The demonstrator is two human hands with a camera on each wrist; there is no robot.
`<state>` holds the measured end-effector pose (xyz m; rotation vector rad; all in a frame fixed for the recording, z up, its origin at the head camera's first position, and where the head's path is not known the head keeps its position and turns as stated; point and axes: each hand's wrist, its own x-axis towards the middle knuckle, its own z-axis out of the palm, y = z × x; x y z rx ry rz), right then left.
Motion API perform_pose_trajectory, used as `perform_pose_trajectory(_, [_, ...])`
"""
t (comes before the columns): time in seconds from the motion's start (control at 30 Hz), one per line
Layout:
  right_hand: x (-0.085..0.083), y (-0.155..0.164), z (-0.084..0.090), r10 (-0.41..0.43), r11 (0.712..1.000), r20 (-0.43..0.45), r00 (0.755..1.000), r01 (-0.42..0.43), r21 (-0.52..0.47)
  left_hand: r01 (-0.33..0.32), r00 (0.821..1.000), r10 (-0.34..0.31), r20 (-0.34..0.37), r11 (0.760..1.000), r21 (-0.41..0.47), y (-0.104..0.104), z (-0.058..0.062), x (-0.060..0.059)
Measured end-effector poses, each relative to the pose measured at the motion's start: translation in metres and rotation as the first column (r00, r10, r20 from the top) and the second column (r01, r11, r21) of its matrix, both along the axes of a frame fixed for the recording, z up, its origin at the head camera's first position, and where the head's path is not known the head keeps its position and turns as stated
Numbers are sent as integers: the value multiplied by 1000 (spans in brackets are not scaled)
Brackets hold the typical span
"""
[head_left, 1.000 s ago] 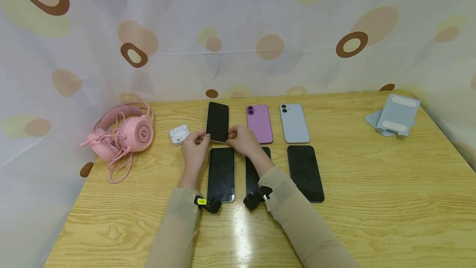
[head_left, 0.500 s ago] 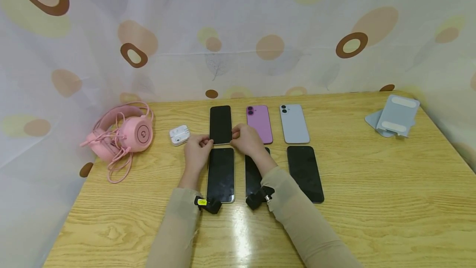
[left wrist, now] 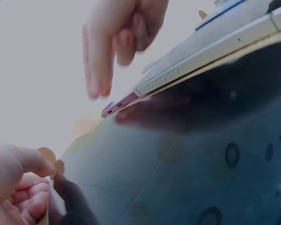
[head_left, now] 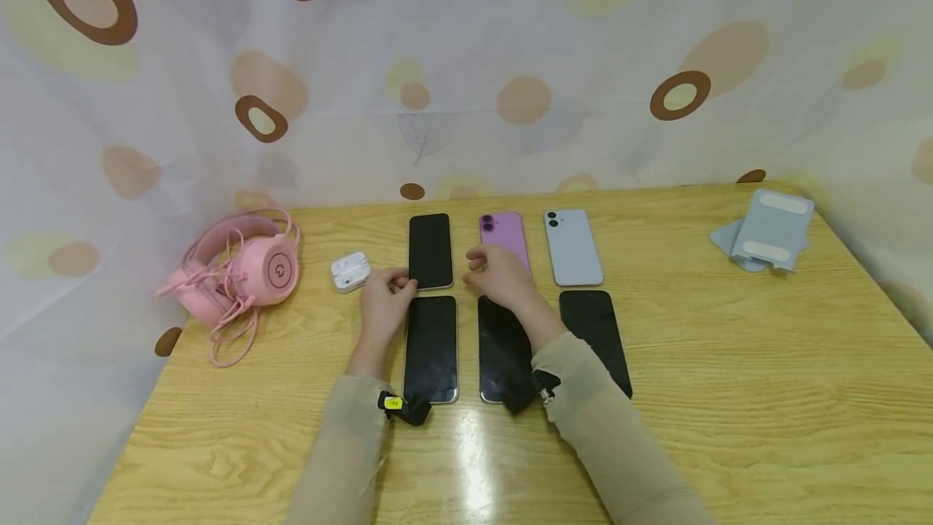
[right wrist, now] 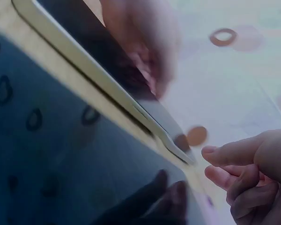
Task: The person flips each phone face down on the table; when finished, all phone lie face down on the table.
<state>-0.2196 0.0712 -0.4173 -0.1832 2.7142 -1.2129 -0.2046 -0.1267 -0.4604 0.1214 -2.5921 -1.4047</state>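
Note:
A black-screened phone (head_left: 431, 249) lies face up in the back row, and my left hand (head_left: 382, 302) rests at its lower left corner, thumb and bent fingers right at the edge. My right hand (head_left: 503, 274) is off to that phone's right, loosely curled and holding nothing, overlapping the lower part of a purple phone (head_left: 510, 230) in the head view. Past it lies a pale blue phone (head_left: 573, 249), camera side up. In the front row lie a left dark phone (head_left: 431, 351), a middle one (head_left: 499, 347) and a right one (head_left: 598, 322) partly behind my right arm.
Pink headphones (head_left: 266, 270) with a tangled cable sit at the table's left. A small white earphone case (head_left: 351, 271) lies between them and the back-row phones. At the far right stands a grey-blue folding stand (head_left: 774, 225). A patterned curtain (head_left: 466, 104) hangs behind the wooden table (head_left: 729, 395).
The back-left phone has shifted slightly right and straightened, lining up above the front-left one. My right hand has let go of its edge and moved right; my left hand stays at its corner.

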Motion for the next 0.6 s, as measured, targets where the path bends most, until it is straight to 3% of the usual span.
perform_pose_trajectory(0.2, [6, 45, 11, -17, 999, -16, 1000, 18, 43, 61, 998, -61, 10, 998, -5, 11, 15, 3])
perform_pose_trajectory(0.37, [10, 70, 12, -55, 997, -6, 998, 55, 52, 145, 989, -144, -27, 989, 40, 42, 28, 3])
perform_pose_trajectory(0.5, [12, 79, 9, -71, 994, 2, 998, 70, 80, 216, 976, -215, -28, 974, 64, 72, 26, -1])
perform_pose_trajectory(0.6, [11, 82, 6, -69, 993, 14, 997, 68, 95, 234, 972, -233, -21, 968, 90, 88, 19, -2])
